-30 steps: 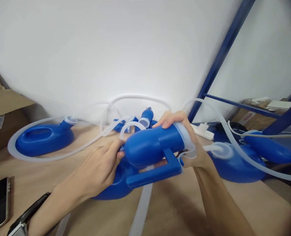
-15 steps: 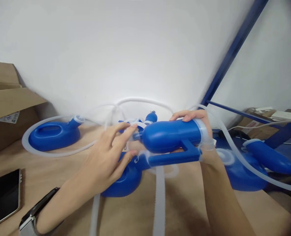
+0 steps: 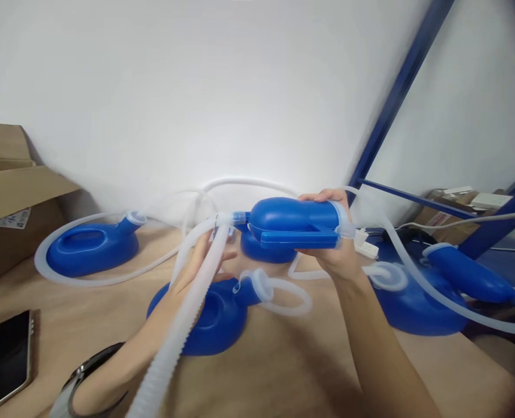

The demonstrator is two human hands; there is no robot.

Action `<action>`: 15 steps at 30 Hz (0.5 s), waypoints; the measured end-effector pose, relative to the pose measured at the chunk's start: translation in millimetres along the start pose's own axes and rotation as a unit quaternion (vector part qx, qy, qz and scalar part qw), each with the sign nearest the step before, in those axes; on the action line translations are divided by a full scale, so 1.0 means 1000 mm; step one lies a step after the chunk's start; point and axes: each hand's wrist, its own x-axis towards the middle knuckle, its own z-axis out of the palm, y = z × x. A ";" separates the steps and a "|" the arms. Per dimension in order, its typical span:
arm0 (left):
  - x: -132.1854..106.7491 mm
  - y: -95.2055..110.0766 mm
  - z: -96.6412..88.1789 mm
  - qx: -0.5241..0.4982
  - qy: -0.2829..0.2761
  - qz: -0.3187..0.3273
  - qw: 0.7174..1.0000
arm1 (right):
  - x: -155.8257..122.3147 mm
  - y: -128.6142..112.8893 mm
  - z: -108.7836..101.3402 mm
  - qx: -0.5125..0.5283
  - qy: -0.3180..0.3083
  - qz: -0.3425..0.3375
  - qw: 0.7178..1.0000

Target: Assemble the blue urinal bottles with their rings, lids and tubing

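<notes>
My right hand (image 3: 333,249) is closed round a blue plastic urinal bottle (image 3: 296,223) with a handle, held level above the table. A translucent ribbed hose (image 3: 183,316) runs from the bottle's narrow end down toward me. My left hand (image 3: 196,270) is behind that hose near its top, fingers partly spread and touching it; whether it grips the hose is unclear. Below them a second blue bottle (image 3: 216,316) lies on the table with a white ring cap (image 3: 283,296).
Another blue bottle (image 3: 89,249) with hose lies at the left, more blue bottles (image 3: 418,305) at the right. A cardboard box (image 3: 8,191) stands far left, a phone (image 3: 2,360) at the lower left. A blue shelf frame (image 3: 396,96) rises at the right.
My right hand has lifted the bottle and turned it so its handle faces me. The ribbed hose now hangs from its narrow end, and my left hand has moved in behind it.
</notes>
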 end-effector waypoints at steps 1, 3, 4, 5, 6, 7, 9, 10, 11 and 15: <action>0.003 -0.005 0.000 -0.029 0.000 -0.003 1.000 | -0.001 0.002 0.002 0.009 -0.002 0.009 1.000; 0.007 -0.008 0.001 -0.073 -0.012 0.003 0.997 | -0.002 0.007 0.005 0.025 -0.009 0.026 0.999; 0.007 -0.007 0.001 -0.087 -0.020 0.014 0.996 | -0.002 0.009 0.006 0.030 -0.011 0.035 0.999; 0.007 -0.004 0.001 -0.093 -0.027 0.025 0.995 | -0.002 0.011 0.007 0.033 -0.013 0.042 0.999; 0.006 -0.001 0.001 -0.087 -0.034 0.033 0.995 | -0.003 0.012 0.007 0.035 -0.013 0.048 0.998; 0.005 0.003 0.001 -0.072 -0.038 0.039 0.996 | -0.003 0.013 0.008 0.036 -0.014 0.053 0.998; 0.002 0.010 0.000 -0.020 -0.030 0.033 0.999 | -0.003 0.014 0.007 0.039 -0.020 0.058 0.997; 0.001 0.012 -0.001 0.008 -0.021 0.028 0.999 | -0.003 0.014 0.007 0.039 -0.026 0.059 0.997; 0.001 0.015 -0.001 0.034 -0.015 0.023 0.999 | -0.003 0.013 0.007 0.040 -0.032 0.059 0.997; 0.002 0.016 0.000 0.117 -0.053 0.020 0.992 | -0.003 0.013 0.007 0.037 -0.043 0.054 0.997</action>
